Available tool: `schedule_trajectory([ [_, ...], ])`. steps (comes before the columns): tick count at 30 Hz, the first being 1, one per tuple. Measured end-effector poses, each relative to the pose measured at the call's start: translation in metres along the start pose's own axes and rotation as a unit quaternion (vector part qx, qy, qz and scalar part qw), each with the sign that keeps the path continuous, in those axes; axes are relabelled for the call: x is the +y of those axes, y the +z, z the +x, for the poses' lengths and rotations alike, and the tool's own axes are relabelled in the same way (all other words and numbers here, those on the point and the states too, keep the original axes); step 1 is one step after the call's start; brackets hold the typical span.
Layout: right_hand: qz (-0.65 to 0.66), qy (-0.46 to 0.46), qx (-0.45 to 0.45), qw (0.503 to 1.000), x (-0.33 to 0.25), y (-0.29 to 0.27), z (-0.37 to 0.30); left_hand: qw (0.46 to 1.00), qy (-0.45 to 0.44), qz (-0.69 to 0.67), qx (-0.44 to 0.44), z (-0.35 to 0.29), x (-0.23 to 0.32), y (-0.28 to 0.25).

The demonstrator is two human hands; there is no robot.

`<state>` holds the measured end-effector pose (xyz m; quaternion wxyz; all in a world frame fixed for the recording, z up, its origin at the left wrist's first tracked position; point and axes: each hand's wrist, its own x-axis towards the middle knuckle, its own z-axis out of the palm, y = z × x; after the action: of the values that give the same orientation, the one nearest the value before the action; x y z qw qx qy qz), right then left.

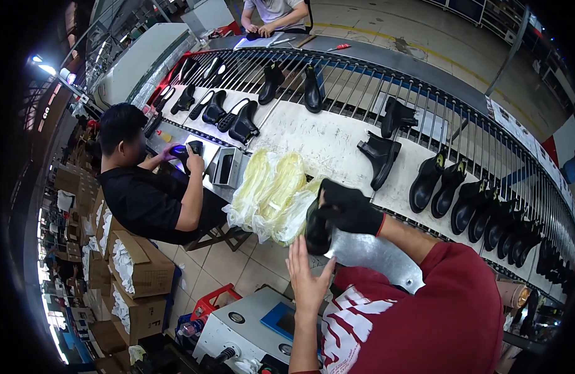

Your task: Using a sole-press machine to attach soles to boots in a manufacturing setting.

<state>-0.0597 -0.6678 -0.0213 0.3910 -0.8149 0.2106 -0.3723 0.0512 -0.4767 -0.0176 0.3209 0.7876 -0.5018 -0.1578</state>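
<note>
My right hand (352,210), in a black glove, grips a black boot (317,225) by its upper part, in front of my body. My left hand (307,277) is bare, its fingers stretched out close to the boot's lower end; whether they touch it I cannot tell. Yellowish translucent plastic bags (267,193) are bunched just left of the boot at the bench edge. Below my right wrist is a shiny, curved metal plate (374,257), partly covered by my maroon sleeve.
Black boots (427,182) line the white conveyor (306,138) to the right; more boots and soles lie farther left. A co-worker (144,181) at left handles a dark shoe part beside a grey box (227,167). Another person sits across. A grey machine (250,327) stands near my left arm.
</note>
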Motion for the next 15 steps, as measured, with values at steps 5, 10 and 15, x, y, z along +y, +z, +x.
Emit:
schedule_trajectory([
  [5, 0.131, -0.059, -0.052, 0.988, -0.045, 0.035, -0.021, 0.993, -0.109, -0.049, 0.023, 0.014, 0.019, -0.014],
  [10, 0.113, -0.058, 0.017, 0.992, 0.006, 0.071, -0.014, 0.952, -0.204, -0.224, 0.045, -0.006, -0.046, -0.01],
  [15, -0.372, 0.249, 0.477, 0.757, 0.244, 0.007, -0.039, 0.938, -0.187, -0.264, 0.123, -0.025, -0.062, 0.02],
])
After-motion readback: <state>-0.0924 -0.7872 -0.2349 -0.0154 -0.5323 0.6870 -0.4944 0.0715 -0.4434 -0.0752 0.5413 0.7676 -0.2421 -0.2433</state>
